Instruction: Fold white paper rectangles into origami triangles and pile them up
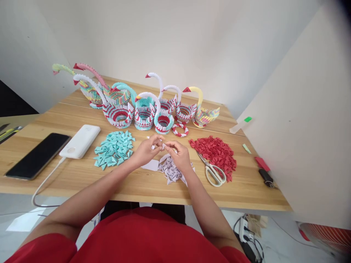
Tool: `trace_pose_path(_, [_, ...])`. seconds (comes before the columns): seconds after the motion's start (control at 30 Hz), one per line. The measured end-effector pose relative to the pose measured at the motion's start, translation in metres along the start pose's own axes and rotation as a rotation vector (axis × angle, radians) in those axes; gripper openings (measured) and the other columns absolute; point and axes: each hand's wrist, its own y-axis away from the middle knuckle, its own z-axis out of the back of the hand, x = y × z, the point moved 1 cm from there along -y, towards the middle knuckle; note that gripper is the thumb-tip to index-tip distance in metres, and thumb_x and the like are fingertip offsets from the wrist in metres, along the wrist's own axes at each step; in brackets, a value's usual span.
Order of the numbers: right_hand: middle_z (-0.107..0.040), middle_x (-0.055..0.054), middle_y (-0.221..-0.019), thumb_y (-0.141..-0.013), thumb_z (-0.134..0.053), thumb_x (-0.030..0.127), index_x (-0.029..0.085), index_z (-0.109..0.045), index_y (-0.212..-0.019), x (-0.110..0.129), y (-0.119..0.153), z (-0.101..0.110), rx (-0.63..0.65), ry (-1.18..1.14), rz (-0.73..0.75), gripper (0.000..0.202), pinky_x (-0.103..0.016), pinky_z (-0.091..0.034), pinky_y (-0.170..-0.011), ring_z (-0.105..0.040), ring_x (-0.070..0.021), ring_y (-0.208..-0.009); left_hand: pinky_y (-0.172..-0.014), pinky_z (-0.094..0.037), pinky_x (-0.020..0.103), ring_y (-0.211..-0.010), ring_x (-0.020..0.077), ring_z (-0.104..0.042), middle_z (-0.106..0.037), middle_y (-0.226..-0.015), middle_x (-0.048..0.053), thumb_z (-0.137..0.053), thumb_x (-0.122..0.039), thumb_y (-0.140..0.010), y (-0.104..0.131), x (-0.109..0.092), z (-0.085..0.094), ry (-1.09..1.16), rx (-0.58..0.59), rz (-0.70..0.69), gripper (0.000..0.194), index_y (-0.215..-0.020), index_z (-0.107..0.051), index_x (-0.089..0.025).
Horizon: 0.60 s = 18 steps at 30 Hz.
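My left hand (147, 149) and my right hand (178, 153) meet over the middle of the table. Between their fingertips is a small white piece of paper (163, 146), pinched from both sides and partly hidden by the fingers. Below my right hand lies a pile of folded white-lilac paper triangles (170, 171). A flat pale paper strip (150, 165) rests under my left wrist. Left of my left hand is a heap of turquoise folded triangles (115, 148). A heap of red folded triangles (216, 151) lies to the right of my right hand.
Several folded-paper swans (118, 114) stand along the back, with a red-and-white paper ring (180, 130) before them. White-handled scissors (215, 174) lie against the red heap. A phone (38, 155) and a cabled white power bank (80, 141) are at left. A glue-like tube (240, 125) lies at right.
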Motion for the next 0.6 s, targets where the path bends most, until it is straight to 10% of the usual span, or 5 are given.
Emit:
trace_pose_path(0.23, [-0.069, 0.000, -0.078, -0.082, -0.062, 0.034, 0.023, -0.068, -0.081, 0.003, 0.000, 0.001, -0.023, -0.076, -0.039, 0.012, -0.033, -0.050, -0.076, -0.064, -0.0176, -0.076, -0.075, -0.047, 0.030, -0.076, 0.0158, -0.064, -0.067, -0.078, 0.001, -0.061, -0.025, -0.082, 0.000, 0.004, -0.004, 0.272, 0.025, 0.061, 0.044, -0.124, -0.048, -0.017])
trace_pose_path(0.43, [-0.070, -0.001, -0.081, -0.078, -0.067, 0.035, 0.021, -0.067, -0.081, -0.003, -0.001, 0.002, -0.099, -0.181, -0.132, 0.014, -0.030, -0.051, -0.076, -0.064, -0.0167, -0.078, -0.066, -0.049, 0.028, -0.064, 0.0140, -0.061, -0.066, -0.069, 0.004, -0.063, -0.036, -0.080, -0.001, 0.006, -0.008, 0.379, 0.072, 0.201, 0.023, -0.076, -0.063, -0.013])
trace_pose_path(0.6, [-0.070, 0.000, -0.080, -0.078, -0.067, 0.035, 0.021, -0.068, -0.081, -0.006, 0.000, -0.001, -0.113, -0.182, -0.139, 0.015, -0.029, -0.051, -0.073, -0.064, -0.0161, -0.077, -0.065, -0.049, 0.026, -0.065, 0.0145, -0.062, -0.066, -0.068, 0.003, -0.060, -0.030, -0.082, 0.001, -0.002, -0.005, 0.210, 0.027, 0.142, 0.018, -0.075, -0.062, -0.014])
